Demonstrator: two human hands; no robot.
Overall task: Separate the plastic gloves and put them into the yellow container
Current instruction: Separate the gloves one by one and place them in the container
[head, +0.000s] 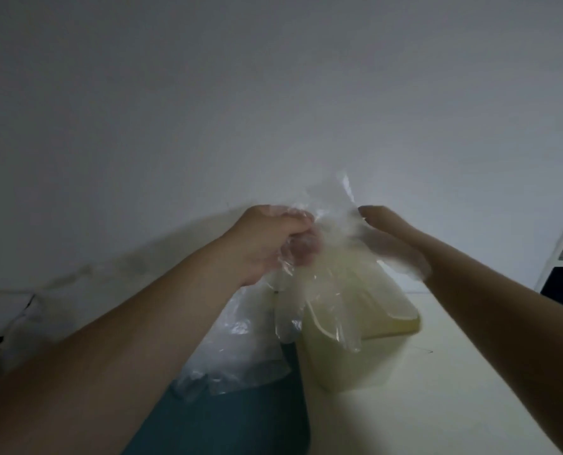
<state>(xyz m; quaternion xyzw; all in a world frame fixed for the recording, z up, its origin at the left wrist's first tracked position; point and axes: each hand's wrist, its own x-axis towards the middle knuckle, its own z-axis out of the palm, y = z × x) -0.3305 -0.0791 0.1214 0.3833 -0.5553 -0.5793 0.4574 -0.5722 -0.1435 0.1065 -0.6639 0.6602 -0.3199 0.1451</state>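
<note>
1. The plastic glove is thin, clear and crinkled. It is pale enough that the container behind shows through it as a blur.
2. The glove is held in the air, in front of the white wall and above the yellow container.
3. The glove's long axis runs close to vertical. A loose flap stands up at the top between the hands, and the finger lobes hang straight down, their tips in front of the container's near side.
4. The left hand has its fingers curled tight round a bunched part of the film, near the top left of the glove.
5. The right hand meets the glove's upper right edge. Its fingers are hidden behind the film, so whether it is pinching cannot be told.
6. The yellow container stands on a pale tabletop, with its opening upward.
7. A pile of gloves, clear and crumpled, lies just left of the container on a teal surface.
</note>
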